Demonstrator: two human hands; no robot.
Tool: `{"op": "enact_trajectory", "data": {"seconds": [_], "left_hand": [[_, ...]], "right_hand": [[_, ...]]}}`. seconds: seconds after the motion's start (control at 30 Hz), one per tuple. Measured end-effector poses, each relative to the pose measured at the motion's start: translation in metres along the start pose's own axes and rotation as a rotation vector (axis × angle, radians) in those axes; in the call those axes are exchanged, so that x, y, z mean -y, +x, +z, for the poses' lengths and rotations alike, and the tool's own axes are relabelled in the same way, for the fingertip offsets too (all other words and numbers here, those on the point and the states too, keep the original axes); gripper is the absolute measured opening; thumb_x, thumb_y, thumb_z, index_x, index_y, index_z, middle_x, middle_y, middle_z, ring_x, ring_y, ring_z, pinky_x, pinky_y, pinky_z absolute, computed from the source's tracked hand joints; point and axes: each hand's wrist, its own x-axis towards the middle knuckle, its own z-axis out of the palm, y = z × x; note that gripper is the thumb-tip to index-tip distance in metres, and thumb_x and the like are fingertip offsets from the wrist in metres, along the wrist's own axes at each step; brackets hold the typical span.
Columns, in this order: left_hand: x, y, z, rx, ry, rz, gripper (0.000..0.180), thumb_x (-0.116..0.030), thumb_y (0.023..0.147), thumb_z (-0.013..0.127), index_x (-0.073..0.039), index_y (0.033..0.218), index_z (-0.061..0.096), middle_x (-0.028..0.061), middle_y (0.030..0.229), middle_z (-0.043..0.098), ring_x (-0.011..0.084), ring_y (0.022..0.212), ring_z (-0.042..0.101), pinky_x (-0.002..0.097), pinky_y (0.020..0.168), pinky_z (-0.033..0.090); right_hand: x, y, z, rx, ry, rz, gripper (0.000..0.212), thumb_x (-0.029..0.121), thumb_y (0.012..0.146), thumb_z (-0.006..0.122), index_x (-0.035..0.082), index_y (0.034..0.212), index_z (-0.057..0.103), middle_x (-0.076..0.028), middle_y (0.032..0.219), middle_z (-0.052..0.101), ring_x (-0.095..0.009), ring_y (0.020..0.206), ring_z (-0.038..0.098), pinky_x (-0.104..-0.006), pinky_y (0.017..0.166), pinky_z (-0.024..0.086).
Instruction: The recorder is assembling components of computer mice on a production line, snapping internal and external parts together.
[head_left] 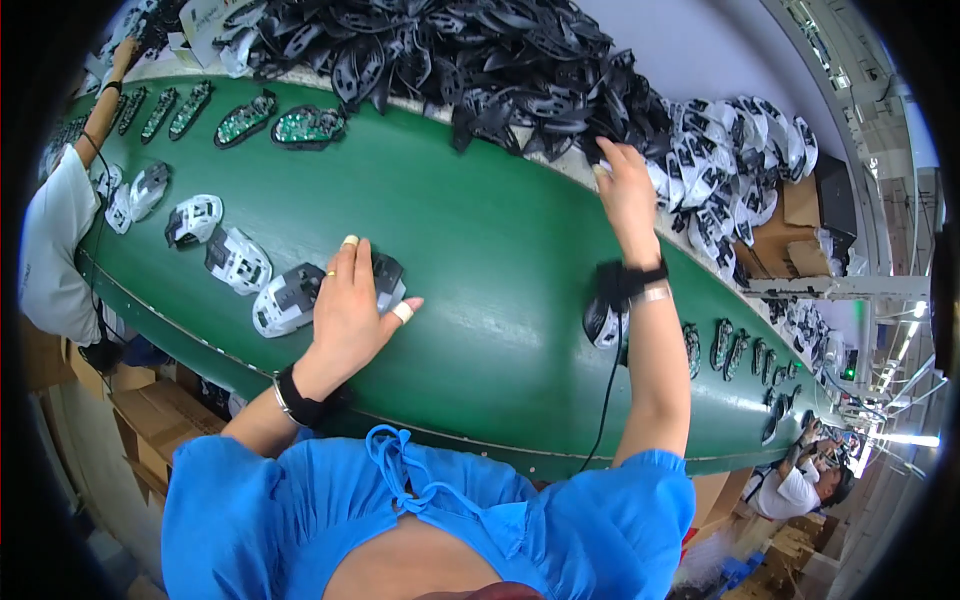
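My left hand [350,300] lies stretched over a computer mouse shell [388,280] in grey and white, fingers extended and thumb spread aside. Part of that shell is hidden under the palm. Right next to it sits another white and grey mouse shell [287,300]. Farther off, my right hand [627,185] reaches to the near edge of a heap of black plastic shells [480,70]. Its thumb and forefinger are apart, with nothing visible held between them. Below the right wrist, a black and white mouse shell [602,325] is partly covered by the arm. Pale finger covers sit on some fingertips.
More white shells [238,260] line the green belt [480,270] at left. Green circuit boards in black bases [308,127] lie along its far side. White shells [740,150] are heaped at right, beside a cardboard box [790,235]. A cord hangs from my right wrist. Co-workers [60,240] work at both ends.
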Motion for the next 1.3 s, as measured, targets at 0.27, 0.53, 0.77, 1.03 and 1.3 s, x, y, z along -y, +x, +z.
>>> {"op": "enact_trajectory", "data": {"seconds": [0.27,0.53,0.77,1.03,1.3], "left_hand": [[-0.005,-0.017,-0.016,0.136,0.094,0.103,0.076,-0.022,0.061,0.081,-0.019,0.130,0.049,0.0239,0.125,0.045,0.0402,0.117,0.045,0.0483,0.096,0.040],[-0.010,0.018,-0.040,0.151,-0.671,-0.158,0.058,-0.026,0.082,0.072,0.000,0.125,0.043,0.0144,0.106,0.057,0.0211,0.094,0.056,0.0305,0.084,0.044],[-0.034,0.039,-0.027,0.136,-1.575,-0.401,0.045,-0.032,0.095,0.055,-0.001,0.123,0.040,0.0054,0.105,0.055,0.0080,0.093,0.051,0.0236,0.081,0.043],[-0.034,0.032,-0.029,0.139,-1.399,-0.333,0.044,-0.030,0.095,0.054,0.000,0.124,0.040,0.0063,0.099,0.057,0.0082,0.088,0.052,0.0238,0.077,0.044],[-0.038,0.029,-0.038,0.189,-1.472,-0.245,0.062,-0.022,0.079,0.076,0.002,0.125,0.041,0.0085,0.110,0.057,0.0133,0.100,0.055,0.0275,0.090,0.044]], "right_hand": [[-0.011,0.062,0.042,-0.016,-0.258,-0.297,0.026,0.012,0.073,0.063,0.010,0.099,0.063,-0.004,0.094,0.059,-0.023,0.091,0.057,-0.0341,0.073,0.049],[0.055,0.006,-0.021,-0.010,0.611,0.222,0.010,0.004,0.078,0.066,0.005,0.083,0.059,-0.001,0.071,0.057,-0.010,0.063,0.056,-0.0275,0.056,0.042],[0.183,-0.069,-0.062,0.263,1.715,0.618,0.013,-0.001,0.080,0.067,0.004,0.086,0.056,0.003,0.074,0.054,-0.004,0.065,0.053,-0.0203,0.059,0.048],[0.198,-0.060,-0.070,0.431,1.449,0.576,0.016,0.000,0.079,0.069,0.000,0.089,0.057,-0.001,0.077,0.060,-0.006,0.070,0.057,-0.0199,0.063,0.048],[0.191,-0.059,-0.058,0.396,1.911,0.647,0.018,-0.007,0.079,0.066,-0.001,0.095,0.059,-0.004,0.087,0.064,-0.010,0.080,0.060,-0.0246,0.075,0.050]]}}
